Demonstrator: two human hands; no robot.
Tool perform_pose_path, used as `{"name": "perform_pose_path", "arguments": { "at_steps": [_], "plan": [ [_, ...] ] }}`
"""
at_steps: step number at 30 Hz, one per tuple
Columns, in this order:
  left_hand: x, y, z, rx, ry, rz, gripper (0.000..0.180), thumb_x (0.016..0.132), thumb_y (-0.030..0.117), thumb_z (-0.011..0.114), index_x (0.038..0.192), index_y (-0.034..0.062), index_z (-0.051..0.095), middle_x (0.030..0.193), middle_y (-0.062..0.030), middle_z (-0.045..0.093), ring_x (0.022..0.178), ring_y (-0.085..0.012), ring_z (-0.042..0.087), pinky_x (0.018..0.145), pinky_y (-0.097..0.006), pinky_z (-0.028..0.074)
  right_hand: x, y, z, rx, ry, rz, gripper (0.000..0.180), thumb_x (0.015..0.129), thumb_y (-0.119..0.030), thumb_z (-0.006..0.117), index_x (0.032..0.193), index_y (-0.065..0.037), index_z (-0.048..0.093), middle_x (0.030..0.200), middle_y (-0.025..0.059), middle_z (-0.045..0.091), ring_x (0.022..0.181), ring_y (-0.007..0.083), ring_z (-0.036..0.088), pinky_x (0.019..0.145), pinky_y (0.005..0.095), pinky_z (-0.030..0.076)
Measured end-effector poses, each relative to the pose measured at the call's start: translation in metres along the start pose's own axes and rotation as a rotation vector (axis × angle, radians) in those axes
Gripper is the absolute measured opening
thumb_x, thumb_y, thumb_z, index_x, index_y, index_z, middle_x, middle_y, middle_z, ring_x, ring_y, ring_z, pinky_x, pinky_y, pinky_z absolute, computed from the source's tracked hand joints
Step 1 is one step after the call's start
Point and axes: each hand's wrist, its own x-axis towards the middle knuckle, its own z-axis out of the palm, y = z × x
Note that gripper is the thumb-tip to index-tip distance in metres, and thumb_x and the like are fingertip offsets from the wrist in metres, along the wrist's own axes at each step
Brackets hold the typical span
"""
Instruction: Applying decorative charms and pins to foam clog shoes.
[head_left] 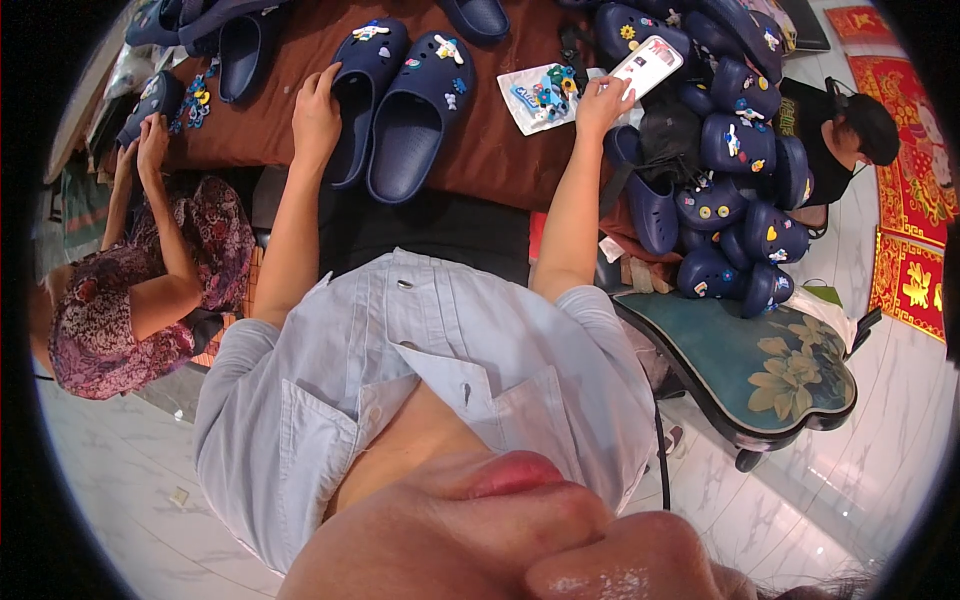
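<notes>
Left hand (pixel 317 115): fingers curled over the side rim of a navy clog (pixel 362 95), gripping it, at 11 o'clock
Right hand (pixel 602 103): pinched shut on a white card (pixel 647 66), at 1 o'clock
Second clog (pixel 420 115): touching the first (both carry small charms)
Charm packet (pixel 540 97): just beside the right hand
Table (pixel 490 150): brown top
Clog pile (pixel 730 160): at 2 o'clock

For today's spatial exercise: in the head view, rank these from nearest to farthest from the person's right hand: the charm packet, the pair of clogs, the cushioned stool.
From the right hand:
1. Charm packet, just left of it on the table.
2. Pair of clogs, farther left, by the left hand.
3. Cushioned stool, on the floor at the person's right side.
</notes>
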Motion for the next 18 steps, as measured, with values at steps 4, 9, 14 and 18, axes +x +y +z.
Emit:
{"name": "perform_pose_path", "arguments": {
  "at_steps": [4, 9, 14, 18],
  "plan": [
    [0.000, -0.001, 0.000, 0.004, 0.001, 0.003, 0.053, 0.081, -0.005, 0.052, 0.130, 0.0138, 0.055, 0.121, -0.0190, 0.059, 0.108, -0.0393, 0.058, 0.091, -0.047, 0.049, -0.001, 0.004, 0.000, -0.019, -0.023, 0.003, 0.014, 0.086, -0.011, 0.060, 0.094, 0.000, 0.058, 0.110, 0.0220, 0.059, 0.132, 0.0439, 0.040, 0.115, 0.0516, 0.016],
    [0.002, 0.002, 0.000, -0.009, 0.010, 0.024, 0.053, 0.080, -0.005, 0.052, 0.130, 0.0135, 0.055, 0.121, -0.0191, 0.059, 0.108, -0.0396, 0.058, 0.090, -0.047, 0.049, -0.001, 0.010, -0.002, -0.023, 0.041, -0.004, 0.013, 0.087, -0.010, 0.059, 0.094, 0.001, 0.058, 0.110, 0.0234, 0.059, 0.131, 0.0448, 0.040, 0.115, 0.0514, 0.016],
    [-0.001, -0.001, -0.001, -0.007, 0.016, 0.025, 0.053, 0.079, -0.006, 0.053, 0.130, 0.0131, 0.055, 0.120, -0.0192, 0.059, 0.107, -0.0399, 0.058, 0.090, -0.047, 0.049, -0.005, -0.003, -0.008, 0.016, -0.005, 0.041, 0.014, 0.085, -0.006, 0.057, 0.093, 0.005, 0.059, 0.118, 0.0318, 0.057, 0.133, 0.0471, 0.035, 0.115, 0.0525, 0.016],
    [0.001, 0.002, -0.001, -0.017, 0.010, 0.029, 0.054, 0.079, -0.006, 0.054, 0.130, 0.0134, 0.055, 0.121, -0.0189, 0.059, 0.107, -0.0399, 0.058, 0.090, -0.047, 0.049, -0.009, 0.006, -0.007, -0.003, -0.019, 0.054, 0.016, 0.085, -0.007, 0.056, 0.094, 0.006, 0.059, 0.119, 0.0328, 0.056, 0.132, 0.0474, 0.036, 0.115, 0.0529, 0.016]
  ]
}}
